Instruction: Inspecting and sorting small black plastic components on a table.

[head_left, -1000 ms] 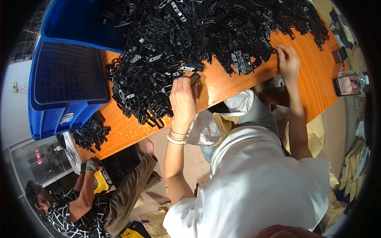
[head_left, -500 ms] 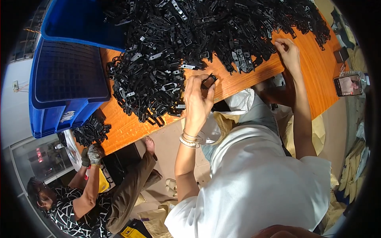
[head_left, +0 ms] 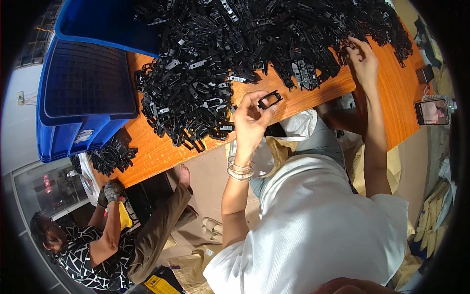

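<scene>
presently, we grasp one black part (head_left: 262, 104) in our left hand (head_left: 250, 119), picture centre; our right hand (head_left: 365, 67) is at the pile (head_left: 303, 34), upper right, grip unclear; much stock is left on the desk (head_left: 394, 100).

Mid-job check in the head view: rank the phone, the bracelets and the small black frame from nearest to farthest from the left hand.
From the left hand:
1. Small black frame: gripped in its fingers.
2. Bracelets: on the same arm's wrist.
3. Phone: far right of the view.
</scene>
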Demonstrator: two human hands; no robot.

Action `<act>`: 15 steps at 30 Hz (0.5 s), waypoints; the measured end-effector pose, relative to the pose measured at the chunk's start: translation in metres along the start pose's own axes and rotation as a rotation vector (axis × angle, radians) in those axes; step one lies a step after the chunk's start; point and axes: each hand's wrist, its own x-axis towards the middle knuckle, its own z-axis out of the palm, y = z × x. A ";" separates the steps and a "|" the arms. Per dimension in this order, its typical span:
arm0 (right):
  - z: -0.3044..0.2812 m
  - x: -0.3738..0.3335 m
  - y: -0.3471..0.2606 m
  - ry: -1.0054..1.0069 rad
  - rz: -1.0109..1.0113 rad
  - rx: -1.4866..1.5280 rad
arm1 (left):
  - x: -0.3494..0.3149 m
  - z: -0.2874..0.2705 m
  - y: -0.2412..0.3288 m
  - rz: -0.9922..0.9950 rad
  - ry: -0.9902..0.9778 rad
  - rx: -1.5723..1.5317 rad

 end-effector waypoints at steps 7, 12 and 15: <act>-0.010 -0.008 0.028 0.014 0.352 0.610 | -0.001 0.003 -0.001 -0.028 -0.009 -0.065; -0.023 -0.014 0.033 0.114 0.558 0.641 | -0.003 0.002 -0.001 -0.083 -0.013 -0.114; -0.028 -0.022 0.023 0.125 0.539 0.660 | -0.003 0.003 -0.002 -0.116 -0.052 -0.172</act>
